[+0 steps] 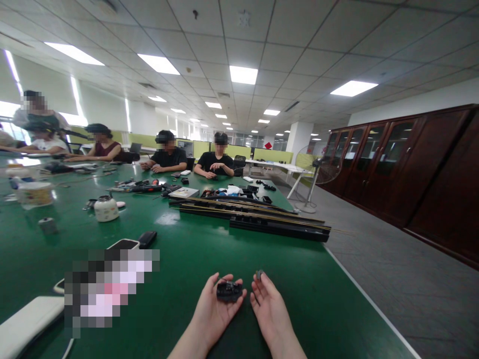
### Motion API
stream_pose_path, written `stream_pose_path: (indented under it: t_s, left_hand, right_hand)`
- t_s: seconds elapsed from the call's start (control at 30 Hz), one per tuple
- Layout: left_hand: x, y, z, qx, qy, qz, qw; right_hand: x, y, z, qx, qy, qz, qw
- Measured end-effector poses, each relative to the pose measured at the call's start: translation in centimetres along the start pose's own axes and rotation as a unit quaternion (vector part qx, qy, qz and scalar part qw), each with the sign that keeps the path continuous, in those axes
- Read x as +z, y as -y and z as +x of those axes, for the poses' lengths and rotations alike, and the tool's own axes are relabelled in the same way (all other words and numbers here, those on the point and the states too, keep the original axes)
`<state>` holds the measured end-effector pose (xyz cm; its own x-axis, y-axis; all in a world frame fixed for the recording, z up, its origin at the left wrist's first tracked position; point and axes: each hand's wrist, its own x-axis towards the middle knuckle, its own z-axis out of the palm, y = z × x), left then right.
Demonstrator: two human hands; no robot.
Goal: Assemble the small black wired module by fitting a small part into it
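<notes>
My left hand point(215, 309) lies palm up over the green table point(187, 249) at the bottom centre. Its fingers cradle a small black plastic part point(229, 290). Beside it, my right hand point(270, 309) pinches a tiny grey piece point(259, 273) at its fingertips, a short way right of the black part. The two hands are close but do not touch.
Long black rails point(254, 219) lie across the table ahead. A white jar point(106, 208), a black phone point(147, 239), tools and small parts sit to the left. Several people sit at the far side. The table's right edge point(359, 291) borders grey floor; dark wooden cabinets point(411, 169) line the right wall.
</notes>
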<state>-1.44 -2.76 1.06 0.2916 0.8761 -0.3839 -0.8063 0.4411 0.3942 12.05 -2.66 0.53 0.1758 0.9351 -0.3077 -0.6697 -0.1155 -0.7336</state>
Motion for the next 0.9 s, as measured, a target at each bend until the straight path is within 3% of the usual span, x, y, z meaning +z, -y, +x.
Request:
stream_pose_path:
  t_s: [0.1, 0.2, 0.4, 0.5, 0.73, 0.9]
  left_hand:
    - [0.0, 0.0, -0.1, 0.001, -0.008, 0.001, 1.0]
    - [0.1, 0.0, -0.1, -0.003, -0.014, -0.003, 1.0]
    - [0.3, 0.0, -0.1, 0.002, -0.019, -0.021, 1.0]
    - [0.4, 0.0, -0.2, 0.011, -0.013, -0.033, 0.999]
    - [0.1, 0.1, 0.2, 0.027, 0.005, -0.047, 0.999]
    - [-0.3, 0.3, 0.6, 0.04, -0.001, -0.058, 0.998]
  right_hand:
    - [0.4, 0.1, -0.3, -0.042, 0.0, -0.034, 0.999]
    - [0.7, 0.0, -0.4, -0.14, 0.011, -0.124, 0.982]
    - [0.9, -0.4, -1.1, -0.288, 0.087, -0.321, 0.898]
    - [1.1, -0.4, -1.7, -0.341, 0.115, -0.369, 0.857]
    - [1.6, -0.6, -2.2, -0.324, 0.178, -0.493, 0.788]
    - [1.6, -0.7, -2.1, -0.31, 0.178, -0.506, 0.785]
